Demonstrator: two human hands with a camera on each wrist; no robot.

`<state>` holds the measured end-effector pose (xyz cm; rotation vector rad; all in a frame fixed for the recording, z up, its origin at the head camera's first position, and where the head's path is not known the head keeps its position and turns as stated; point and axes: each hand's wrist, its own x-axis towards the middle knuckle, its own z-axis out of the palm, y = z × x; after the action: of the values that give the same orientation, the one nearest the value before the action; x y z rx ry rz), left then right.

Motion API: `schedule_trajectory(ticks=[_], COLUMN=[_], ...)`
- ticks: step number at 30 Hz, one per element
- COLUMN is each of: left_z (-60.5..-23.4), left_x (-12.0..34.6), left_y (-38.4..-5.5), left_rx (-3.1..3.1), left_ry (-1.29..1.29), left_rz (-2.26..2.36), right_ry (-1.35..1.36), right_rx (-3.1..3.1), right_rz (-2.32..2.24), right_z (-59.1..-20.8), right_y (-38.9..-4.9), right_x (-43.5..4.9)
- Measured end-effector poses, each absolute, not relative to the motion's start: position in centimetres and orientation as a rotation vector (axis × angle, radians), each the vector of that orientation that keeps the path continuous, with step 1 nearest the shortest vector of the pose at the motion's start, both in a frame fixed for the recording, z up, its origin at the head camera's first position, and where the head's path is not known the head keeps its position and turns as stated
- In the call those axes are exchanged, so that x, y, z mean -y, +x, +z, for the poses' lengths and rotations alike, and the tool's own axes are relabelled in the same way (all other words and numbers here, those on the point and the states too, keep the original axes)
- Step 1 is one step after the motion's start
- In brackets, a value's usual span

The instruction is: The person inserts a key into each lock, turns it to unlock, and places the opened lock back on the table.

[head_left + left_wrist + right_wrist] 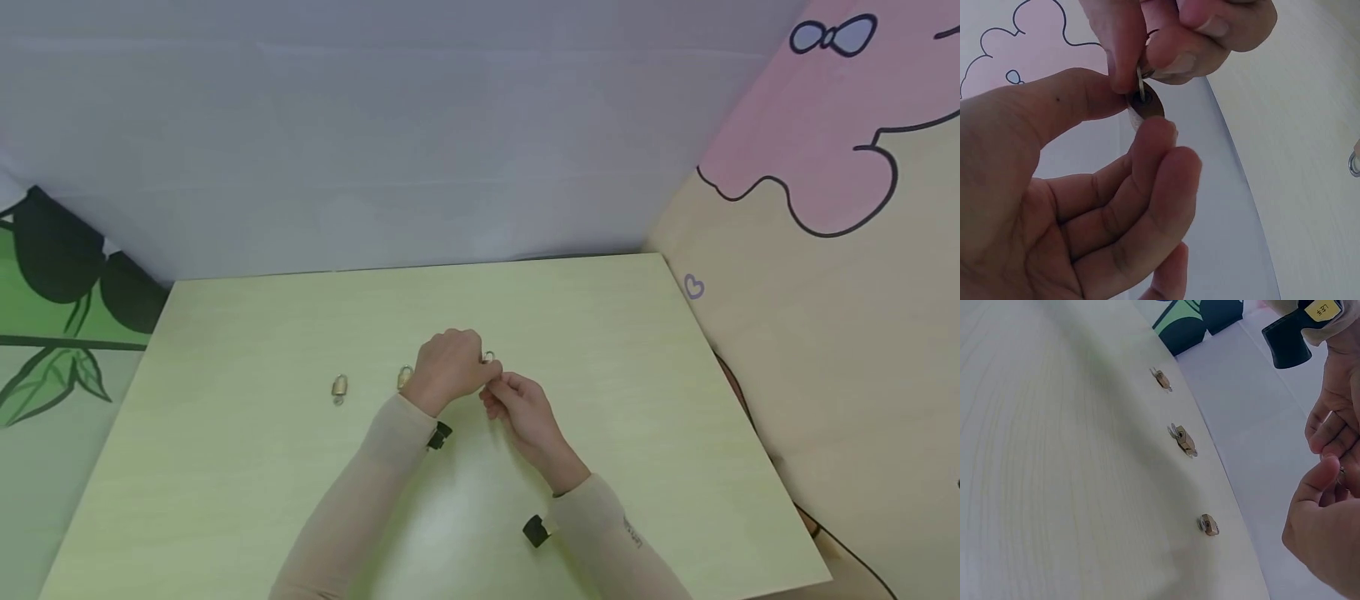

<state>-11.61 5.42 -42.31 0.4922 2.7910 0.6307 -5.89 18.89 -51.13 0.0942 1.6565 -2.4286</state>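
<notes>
My left hand pinches a small brass padlock between thumb and fingertips, its end with a dark round keyhole facing the left wrist camera. From that keyhole a thin silver key runs up into the fingers of my right hand, which pinch it; part of the key is hidden. Both hands meet above the table. Three more brass padlocks lie apart on the tabletop: a far-left padlock, a middle padlock and a third padlock, nearest the hands. My left wrist partly covers the middle one in the head view.
The pale wooden table ends at a grey-white wall sheet. At the right stands a beige wall with a pink drawing. Black wrist devices sit at both cuffs, the left device and the right device.
</notes>
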Motion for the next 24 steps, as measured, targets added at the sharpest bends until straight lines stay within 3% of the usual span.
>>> schedule_trajectory(ticks=[24], left_z=[-42.45], left_x=[-5.23], left_y=[-11.66], left_rx=[-2.781], left_ry=[0.511], left_rz=[0.649], right_ry=[0.034], right_rx=[-1.48], right_rz=[-2.504], right_z=[-51.47], right_y=[-5.74], right_x=[-19.14])
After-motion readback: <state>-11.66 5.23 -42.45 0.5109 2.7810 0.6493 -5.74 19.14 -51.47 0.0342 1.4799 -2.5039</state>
